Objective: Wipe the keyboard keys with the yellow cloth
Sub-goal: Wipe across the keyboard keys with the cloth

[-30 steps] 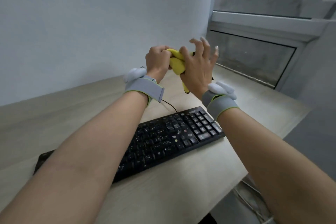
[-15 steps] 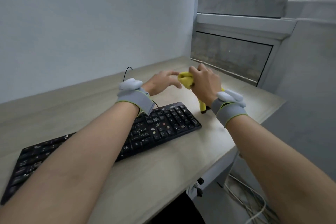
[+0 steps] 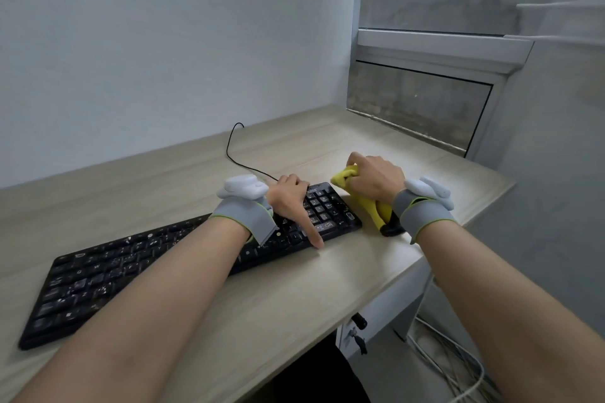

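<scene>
Yellow cloth (image 3: 366, 198) is bunched in our right hand (image 3: 376, 181), fingers curled tight around it, sitting on the counter (image 3: 294, 291) just off the keyboard's (image 3: 137, 267) right end, beside the numpad. Soft, light, no stiffness: we judge it needs to stay wadded so a firm pad faces the keys. Left hand (image 3: 289, 199) rests on the keyboard's right part, thumb stretched to the front edge, gripping nothing; looks like it's bracing. Keyboard is light, likely slides if unbraced. Keys not touched by cloth yet
</scene>
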`<state>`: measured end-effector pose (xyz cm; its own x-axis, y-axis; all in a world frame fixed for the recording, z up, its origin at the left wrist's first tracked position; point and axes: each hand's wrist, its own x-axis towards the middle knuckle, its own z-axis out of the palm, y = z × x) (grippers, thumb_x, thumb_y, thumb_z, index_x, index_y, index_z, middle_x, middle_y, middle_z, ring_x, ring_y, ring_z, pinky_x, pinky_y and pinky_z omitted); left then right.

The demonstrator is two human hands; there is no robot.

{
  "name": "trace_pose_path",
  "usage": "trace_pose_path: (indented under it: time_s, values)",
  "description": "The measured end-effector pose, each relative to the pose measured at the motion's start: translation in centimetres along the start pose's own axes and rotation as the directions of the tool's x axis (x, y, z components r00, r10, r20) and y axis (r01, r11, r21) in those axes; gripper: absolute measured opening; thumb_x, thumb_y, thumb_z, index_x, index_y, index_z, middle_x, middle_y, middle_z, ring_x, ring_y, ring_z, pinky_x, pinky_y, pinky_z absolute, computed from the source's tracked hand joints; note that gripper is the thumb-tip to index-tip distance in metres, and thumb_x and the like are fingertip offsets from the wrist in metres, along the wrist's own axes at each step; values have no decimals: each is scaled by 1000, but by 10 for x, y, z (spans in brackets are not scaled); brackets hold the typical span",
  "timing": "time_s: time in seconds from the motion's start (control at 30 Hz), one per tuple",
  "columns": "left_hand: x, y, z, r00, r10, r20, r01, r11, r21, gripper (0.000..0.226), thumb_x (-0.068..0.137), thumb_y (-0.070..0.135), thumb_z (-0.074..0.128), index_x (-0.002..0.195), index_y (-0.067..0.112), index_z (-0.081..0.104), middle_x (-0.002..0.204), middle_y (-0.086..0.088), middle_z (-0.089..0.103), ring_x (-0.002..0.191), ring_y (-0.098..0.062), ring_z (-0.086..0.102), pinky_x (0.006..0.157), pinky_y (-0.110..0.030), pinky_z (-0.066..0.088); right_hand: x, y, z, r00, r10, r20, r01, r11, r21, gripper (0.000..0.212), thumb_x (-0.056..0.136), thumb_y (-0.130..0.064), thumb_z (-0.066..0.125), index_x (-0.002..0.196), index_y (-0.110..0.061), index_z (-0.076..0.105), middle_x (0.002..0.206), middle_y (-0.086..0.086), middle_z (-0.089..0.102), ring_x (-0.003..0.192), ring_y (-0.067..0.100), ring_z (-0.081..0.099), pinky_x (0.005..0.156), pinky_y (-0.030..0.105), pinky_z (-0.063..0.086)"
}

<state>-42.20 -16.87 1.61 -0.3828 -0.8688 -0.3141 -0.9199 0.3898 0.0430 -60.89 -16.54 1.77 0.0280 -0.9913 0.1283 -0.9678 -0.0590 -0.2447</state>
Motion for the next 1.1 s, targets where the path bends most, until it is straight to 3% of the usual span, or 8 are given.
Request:
trace_pose_path:
  time_s: [0.2,0.33,0.4,0.5,0.6,0.77,0.97,1.1]
  values:
    - [2,0,0,1000,-9,-17,9,1000,14,128,46,75,75,145,12,25,142,-5,28,133,-23,24,113,-43,26,-5,5,12,997,-52,50,46,993,113,46,75,-55,54,112,-29,48,104,7,56,87,26,51,71,33,37]
    - [2,0,-1,1000,-21,-18,21,1000,2,127,46,75,76,146,15,25,140,-5,29,132,-23,24,112,-44,28,-9,3,20,999,-8,36,2,988,152,72,65,-85,35,111,-32,49,99,1,50,93,24,50,75,36,39]
    - [2,0,-2,999,-30,-17,30,1000,-2,127,47,74,76,146,14,24,140,-5,29,132,-23,24,112,-44,28,-9,4,22,1000,4,28,-9,983,182,65,71,-80,34,111,-32,50,101,3,52,95,25,50,78,37,41]
    - [3,-2,-4,999,-44,-23,43,999,-16,127,47,73,76,146,14,24,139,-5,30,132,-24,25,112,-43,28,-7,6,27,1000,7,-11,-4,982,191,35,83,-49,49,115,-32,51,109,7,56,104,30,52,81,38,43]
    - [4,-4,-3,998,-49,-24,49,999,-21,125,47,72,77,145,14,26,137,-4,30,131,-23,26,110,-41,29,-13,11,32,999,17,-45,-4,962,273,32,83,-33,52,115,-35,53,109,6,57,105,29,52,80,35,41]
    - [5,-2,-2,998,-51,-30,50,998,-25,121,47,70,78,143,14,30,132,-3,33,127,-22,29,108,-38,31,-25,19,34,998,-20,-52,41,897,441,29,80,-33,58,108,-40,58,102,2,59,99,23,52,80,33,39]
    - [7,-1,-3,998,-62,-21,61,998,-10,122,43,73,78,140,16,33,125,-1,34,123,-21,31,105,-38,34,-41,15,37,991,-25,-133,78,907,414,36,77,-66,50,100,-40,60,99,-4,56,95,16,48,77,33,42]
    - [7,0,-4,997,-68,-21,68,998,-1,120,43,73,78,139,15,33,127,-2,34,123,-21,32,101,-37,34,-39,11,39,984,-22,-177,85,930,358,24,83,-50,55,103,-37,60,110,-3,56,104,22,46,76,32,40]
